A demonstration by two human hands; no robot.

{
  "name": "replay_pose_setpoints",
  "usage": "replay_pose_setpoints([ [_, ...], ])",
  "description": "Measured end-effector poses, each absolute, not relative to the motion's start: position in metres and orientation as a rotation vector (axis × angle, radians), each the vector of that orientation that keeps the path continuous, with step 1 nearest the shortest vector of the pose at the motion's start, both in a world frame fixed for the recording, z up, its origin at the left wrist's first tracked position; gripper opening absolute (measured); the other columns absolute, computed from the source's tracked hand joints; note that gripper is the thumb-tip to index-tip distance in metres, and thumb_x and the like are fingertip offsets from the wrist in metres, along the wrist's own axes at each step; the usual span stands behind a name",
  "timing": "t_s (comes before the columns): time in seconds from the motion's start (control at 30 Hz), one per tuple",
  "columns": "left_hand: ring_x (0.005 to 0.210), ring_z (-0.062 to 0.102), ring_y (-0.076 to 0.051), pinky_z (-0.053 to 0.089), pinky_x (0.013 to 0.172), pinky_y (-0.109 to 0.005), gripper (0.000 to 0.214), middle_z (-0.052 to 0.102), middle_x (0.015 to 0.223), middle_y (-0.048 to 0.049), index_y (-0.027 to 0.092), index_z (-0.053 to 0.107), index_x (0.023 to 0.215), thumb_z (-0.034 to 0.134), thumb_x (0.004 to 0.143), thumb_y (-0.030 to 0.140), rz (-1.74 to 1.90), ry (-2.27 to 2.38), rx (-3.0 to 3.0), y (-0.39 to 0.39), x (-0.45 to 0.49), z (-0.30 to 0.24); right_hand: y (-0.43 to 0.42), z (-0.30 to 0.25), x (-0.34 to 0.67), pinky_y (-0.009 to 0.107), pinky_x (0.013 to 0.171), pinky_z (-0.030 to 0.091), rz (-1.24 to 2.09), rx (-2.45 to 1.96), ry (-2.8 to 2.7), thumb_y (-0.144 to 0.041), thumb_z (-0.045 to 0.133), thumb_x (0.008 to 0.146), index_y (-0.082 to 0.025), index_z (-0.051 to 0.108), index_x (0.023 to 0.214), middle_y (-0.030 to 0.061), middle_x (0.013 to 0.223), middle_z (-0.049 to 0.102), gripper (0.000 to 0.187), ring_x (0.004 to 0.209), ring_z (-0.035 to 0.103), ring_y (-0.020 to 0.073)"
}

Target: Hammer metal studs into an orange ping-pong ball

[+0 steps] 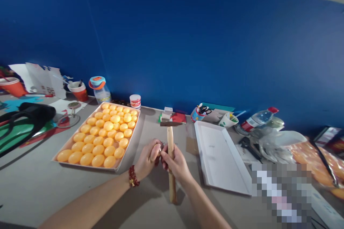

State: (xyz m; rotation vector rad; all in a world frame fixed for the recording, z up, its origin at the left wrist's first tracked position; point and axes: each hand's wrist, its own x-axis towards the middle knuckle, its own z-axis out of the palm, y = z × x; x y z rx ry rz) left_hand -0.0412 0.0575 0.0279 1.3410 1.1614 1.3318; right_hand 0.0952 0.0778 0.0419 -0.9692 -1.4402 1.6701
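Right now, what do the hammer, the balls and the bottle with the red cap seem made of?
Hammer: handle probably plain wood, from its tan tone; dark head, likely metal.
Balls: likely plastic, smooth with soft sheen.
Bottle: see-through and glossy, apparently clear plastic, though glass is possible.

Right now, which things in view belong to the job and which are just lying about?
Seemingly in use:
hammer, in the right hand
shiny item at the left hand, too small to identify

Seemingly lying about:
box of orange balls
white tray
red-capped bottle
pen cup
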Motion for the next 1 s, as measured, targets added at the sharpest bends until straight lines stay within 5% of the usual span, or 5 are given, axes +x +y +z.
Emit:
replay_pose_setpoints([
  [0.3, 0.039, 0.034, -0.008, 0.040, 0.040, -0.021, 0.040, 0.041, 0.052, 0.0077, 0.019, 0.047, 0.094, 0.031, 0.092, 0.056, 1.300, 0.719, 0.996, 0.062, -0.041, 0.024, 0.073, 0.050, 0.095, 0.016, 0.037, 0.032, 1.635, -0.853, -1.323, -0.046, 0.060, 0.085, -0.020, 0.048, 0.089, -0.0074, 0.059, 0.049, 0.028, 0.039, 0.042, 0.0044],
  [0.57, 0.048, 0.041, -0.008, 0.045, 0.053, -0.023, 0.025, 0.040, 0.056, 0.0073, 0.018, 0.049, 0.100, 0.048, 0.091, 0.041, 1.281, 0.637, 1.046, 0.058, -0.046, 0.030, 0.073, 0.055, 0.103, 0.017, 0.038, 0.033, 1.487, -0.957, -1.447, -0.044, 0.061, 0.084, -0.020, 0.052, 0.091, -0.0066, 0.057, 0.049, 0.027, 0.041, 0.043, 0.0059],
  [0.87, 0.075, 0.060, -0.016, 0.049, 0.074, -0.033, 0.036, 0.061, 0.096, -0.0076, 0.017, 0.051, 0.122, 0.048, 0.093, 0.038, 1.326, 0.697, 1.292, 0.059, -0.051, 0.026, 0.079, 0.055, 0.113, 0.017, 0.039, 0.036, 1.253, -1.012, -1.553, -0.037, 0.062, 0.084, -0.020, 0.053, 0.094, -0.0062, 0.063, 0.050, 0.022, 0.042, 0.042, 0.0053],
  [1.0, 0.068, 0.059, -0.013, 0.050, 0.069, -0.032, 0.034, 0.061, 0.097, -0.0074, 0.019, 0.053, 0.121, 0.045, 0.095, 0.038, 1.346, 0.549, 0.945, 0.065, -0.047, 0.027, 0.084, 0.053, 0.116, 0.018, 0.040, 0.037, 1.170, -1.013, -1.613, -0.037, 0.058, 0.087, -0.020, 0.054, 0.097, -0.0031, 0.073, 0.054, 0.020, 0.044, 0.043, 0.0057],
])
